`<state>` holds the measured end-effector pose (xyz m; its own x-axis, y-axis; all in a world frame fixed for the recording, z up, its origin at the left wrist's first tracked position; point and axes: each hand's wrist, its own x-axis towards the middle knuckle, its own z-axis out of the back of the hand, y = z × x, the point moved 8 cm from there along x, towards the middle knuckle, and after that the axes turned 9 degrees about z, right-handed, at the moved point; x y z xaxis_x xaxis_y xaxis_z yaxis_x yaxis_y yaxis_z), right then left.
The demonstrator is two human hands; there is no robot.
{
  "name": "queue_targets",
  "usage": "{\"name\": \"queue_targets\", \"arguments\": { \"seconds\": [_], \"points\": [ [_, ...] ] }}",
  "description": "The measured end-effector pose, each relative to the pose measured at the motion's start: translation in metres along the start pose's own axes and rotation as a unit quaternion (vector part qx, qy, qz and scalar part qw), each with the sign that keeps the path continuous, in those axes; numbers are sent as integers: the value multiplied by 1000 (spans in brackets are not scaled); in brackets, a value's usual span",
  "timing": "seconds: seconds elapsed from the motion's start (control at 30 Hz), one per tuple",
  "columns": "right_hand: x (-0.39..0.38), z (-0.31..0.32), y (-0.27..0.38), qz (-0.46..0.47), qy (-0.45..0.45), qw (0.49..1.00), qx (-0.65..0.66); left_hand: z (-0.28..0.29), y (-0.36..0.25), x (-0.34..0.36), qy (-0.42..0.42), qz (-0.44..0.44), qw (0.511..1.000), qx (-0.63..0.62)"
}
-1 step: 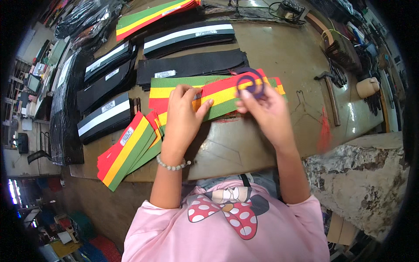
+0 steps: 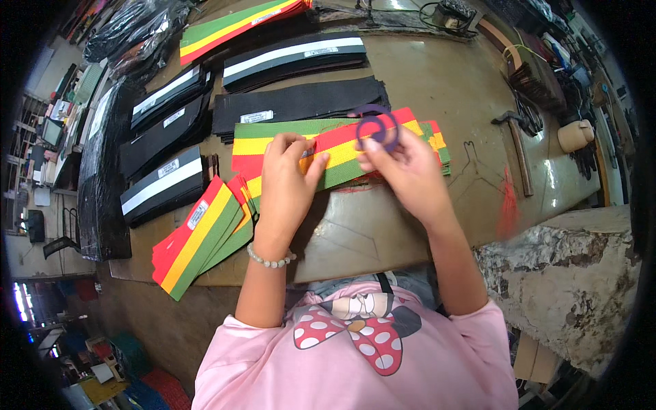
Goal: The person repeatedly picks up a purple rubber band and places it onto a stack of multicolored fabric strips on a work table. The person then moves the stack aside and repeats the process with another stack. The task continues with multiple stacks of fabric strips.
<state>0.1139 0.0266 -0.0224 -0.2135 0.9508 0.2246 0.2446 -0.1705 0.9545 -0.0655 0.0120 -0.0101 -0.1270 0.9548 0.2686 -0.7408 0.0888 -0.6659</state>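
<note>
On the worn workbench (image 2: 437, 89), seen from the head camera, the left hand (image 2: 287, 179) pinches closed on a green, yellow and red striped strip (image 2: 328, 140) lying across a similar stack, while the right hand (image 2: 404, 164) grips a purple curled piece (image 2: 380, 130) above that strip's right end.

- We see matt woven cloth in the striped strips (image 2: 342, 147).
- We see a smooth purple plastic ring (image 2: 380, 130).
- We see a worn, faintly glossy table (image 2: 437, 82).
- We see a rough stone block (image 2: 567, 287).
- We see soft pink cloth in the shirt (image 2: 273, 369).
</note>
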Motion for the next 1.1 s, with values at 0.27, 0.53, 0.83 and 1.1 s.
{"name": "queue_targets", "arguments": {
  "seconds": [0.27,0.53,0.83,1.1],
  "points": [
    [26,-26,-19,74,78,963,-246,6,7,-2,-24,16,999,-39],
    [24,-38,-11,141,124,926,-327,10,16,-4,3,45,996,-81],
    [31,-20,-21,31,22,968,-250,21,42,-11,-62,173,954,-237],
    [34,36,-12,29,-132,974,183,-66,-58,-60,373,-102,919,-83]
  ]
}}
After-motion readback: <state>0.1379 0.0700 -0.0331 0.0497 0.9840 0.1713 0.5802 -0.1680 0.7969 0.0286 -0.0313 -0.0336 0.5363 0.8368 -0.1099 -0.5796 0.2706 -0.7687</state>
